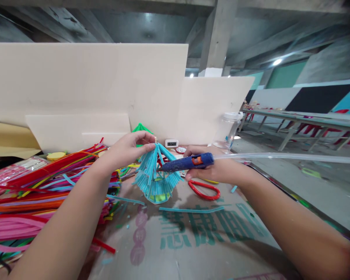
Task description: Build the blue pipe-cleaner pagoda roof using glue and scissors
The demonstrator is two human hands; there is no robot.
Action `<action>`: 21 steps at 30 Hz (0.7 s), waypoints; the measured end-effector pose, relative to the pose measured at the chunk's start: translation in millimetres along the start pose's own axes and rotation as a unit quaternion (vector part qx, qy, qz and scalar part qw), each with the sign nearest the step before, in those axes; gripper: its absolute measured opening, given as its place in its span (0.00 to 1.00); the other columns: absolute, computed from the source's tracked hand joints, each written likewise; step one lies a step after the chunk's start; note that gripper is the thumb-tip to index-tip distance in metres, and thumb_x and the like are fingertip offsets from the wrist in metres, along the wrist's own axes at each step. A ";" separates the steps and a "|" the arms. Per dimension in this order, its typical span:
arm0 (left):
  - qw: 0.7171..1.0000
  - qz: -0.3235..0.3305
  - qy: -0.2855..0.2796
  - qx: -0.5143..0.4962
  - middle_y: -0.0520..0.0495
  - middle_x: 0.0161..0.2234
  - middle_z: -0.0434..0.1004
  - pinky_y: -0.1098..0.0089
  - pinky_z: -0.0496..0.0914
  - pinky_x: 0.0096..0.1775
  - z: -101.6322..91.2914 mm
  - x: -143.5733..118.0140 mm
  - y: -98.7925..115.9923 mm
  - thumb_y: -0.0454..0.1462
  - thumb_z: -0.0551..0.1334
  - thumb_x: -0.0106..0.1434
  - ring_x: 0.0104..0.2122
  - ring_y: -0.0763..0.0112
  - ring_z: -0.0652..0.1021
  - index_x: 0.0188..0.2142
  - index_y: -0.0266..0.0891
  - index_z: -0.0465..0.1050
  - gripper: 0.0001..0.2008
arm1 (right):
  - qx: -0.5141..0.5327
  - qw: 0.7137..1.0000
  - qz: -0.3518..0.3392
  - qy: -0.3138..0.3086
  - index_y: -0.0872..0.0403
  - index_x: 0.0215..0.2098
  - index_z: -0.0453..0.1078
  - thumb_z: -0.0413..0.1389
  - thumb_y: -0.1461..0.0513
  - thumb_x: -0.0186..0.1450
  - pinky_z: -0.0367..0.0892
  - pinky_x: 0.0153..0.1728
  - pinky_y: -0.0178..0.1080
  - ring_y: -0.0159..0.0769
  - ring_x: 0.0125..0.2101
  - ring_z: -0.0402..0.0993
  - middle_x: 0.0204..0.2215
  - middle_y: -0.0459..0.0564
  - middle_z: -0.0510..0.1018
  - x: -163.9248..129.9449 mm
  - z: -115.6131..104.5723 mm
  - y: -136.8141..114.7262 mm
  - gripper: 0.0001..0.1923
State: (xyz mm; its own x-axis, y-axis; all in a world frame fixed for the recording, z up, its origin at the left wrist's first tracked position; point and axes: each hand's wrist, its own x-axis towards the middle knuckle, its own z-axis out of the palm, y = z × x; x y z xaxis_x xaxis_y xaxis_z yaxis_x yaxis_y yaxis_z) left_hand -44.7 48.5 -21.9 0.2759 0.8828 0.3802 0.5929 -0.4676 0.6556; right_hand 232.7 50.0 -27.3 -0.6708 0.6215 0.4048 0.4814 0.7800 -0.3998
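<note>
Pinching the blue pipe-cleaner cone (155,173) at its top, my left hand (131,147) steadies it; my right hand (214,169) grips the glue gun (188,163).

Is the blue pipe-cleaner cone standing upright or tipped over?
Upright: the cone stands base-down on cardboard, the left hand pinching its tip.

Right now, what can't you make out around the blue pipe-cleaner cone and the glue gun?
Head view only:
- Glue gun nozzle tip: buried among the blue cone strands.
- Right hand fingers: mostly hidden behind the gun.
- Small digital display: digits too small.
- Pipe cleaner pile: cut off by the left edge.
- Left hand pinches the cone's top; the stick there barely shows.
</note>
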 end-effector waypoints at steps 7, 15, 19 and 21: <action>1.000 0.002 0.002 -0.004 0.53 0.23 0.71 0.74 0.65 0.25 0.3 0.1 -0.7 0.49 0.61 0.62 0.23 0.72 0.72 0.44 0.41 0.72 0.17 | -0.004 1.000 0.005 -0.001 0.49 0.42 0.74 0.66 0.49 0.55 0.67 0.35 0.37 0.41 0.36 0.75 0.36 0.48 0.80 -0.6 -1.6 -0.2 0.20; 1.000 0.003 0.008 -0.004 0.53 0.22 0.70 0.73 0.67 0.25 0.5 0.3 -1.3 0.48 0.61 0.62 0.23 0.71 0.73 0.44 0.41 0.73 0.17 | 0.005 1.000 -0.001 -0.008 0.48 0.44 0.73 0.65 0.48 0.56 0.68 0.38 0.38 0.42 0.39 0.75 0.39 0.49 0.80 0.0 1.8 7.3 0.22; 1.000 0.002 0.005 -0.003 0.52 0.24 0.72 0.73 0.66 0.25 0.4 0.1 0.2 0.49 0.61 0.62 0.24 0.72 0.73 0.44 0.40 0.73 0.17 | 0.053 0.998 -0.019 -0.030 0.51 0.47 0.71 0.63 0.48 0.59 0.68 0.38 0.37 0.41 0.41 0.75 0.41 0.50 0.79 -0.7 0.2 11.2 0.23; 1.000 0.000 0.005 -0.002 0.52 0.25 0.73 0.73 0.66 0.26 0.3 0.0 0.8 0.48 0.62 0.62 0.24 0.72 0.73 0.44 0.39 0.73 0.17 | 0.061 0.997 -0.031 -0.046 0.52 0.46 0.71 0.62 0.48 0.59 0.68 0.38 0.37 0.41 0.41 0.75 0.40 0.50 0.79 -0.3 -1.2 10.6 0.22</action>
State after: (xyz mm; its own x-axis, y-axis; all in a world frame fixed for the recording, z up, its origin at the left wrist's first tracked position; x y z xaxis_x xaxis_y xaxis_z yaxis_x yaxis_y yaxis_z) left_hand -44.0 48.1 -21.6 0.2688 0.8823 0.3864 0.5892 -0.4679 0.6587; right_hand 238.7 58.2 -30.8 -0.7493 0.5579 0.3567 0.3680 0.7987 -0.4760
